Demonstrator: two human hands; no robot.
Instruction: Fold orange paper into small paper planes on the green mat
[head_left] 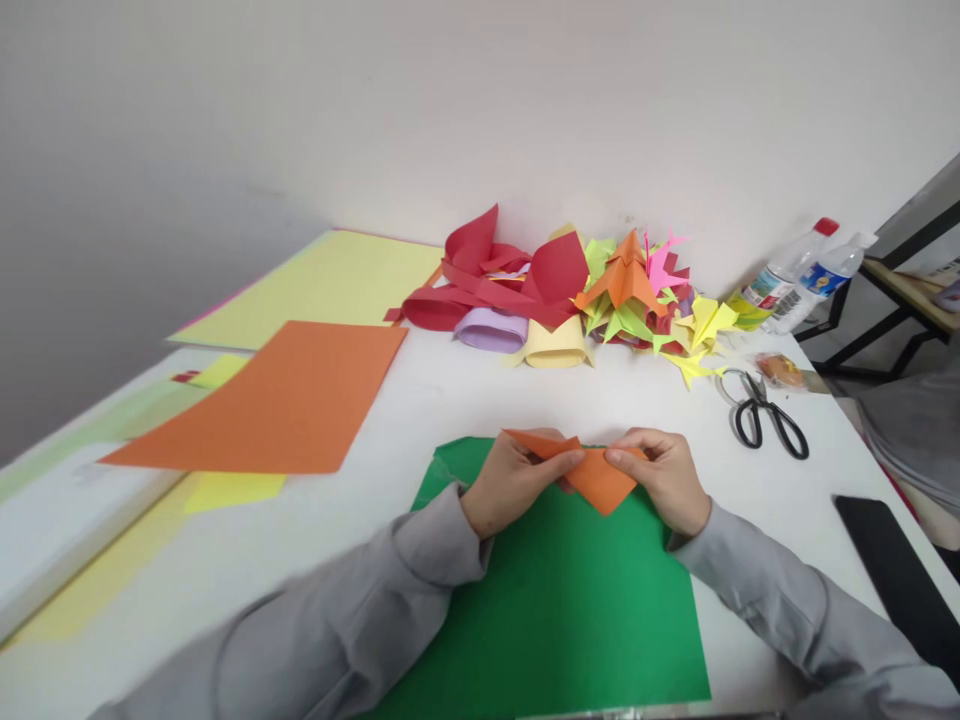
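A folded piece of orange paper (604, 487) is held between my two hands, its pointed corner hanging downward. My left hand (523, 478) pinches it from the left, thumb on the front and fingers behind. From the right, my right hand (666, 474) grips its upper edge, thumb also on the front. Both hands are over a green sheet (585, 610) lying on the white table. The fingers behind the paper are partly hidden.
An orange sheet (300, 400) lies at left, near a pale yellow sheet (375, 270). Red paper shapes (555, 275) and folded paper pieces (626, 280) are piled by the wall. At right are scissors (761, 410), two bottles (810, 270) and a black flat object (892, 570).
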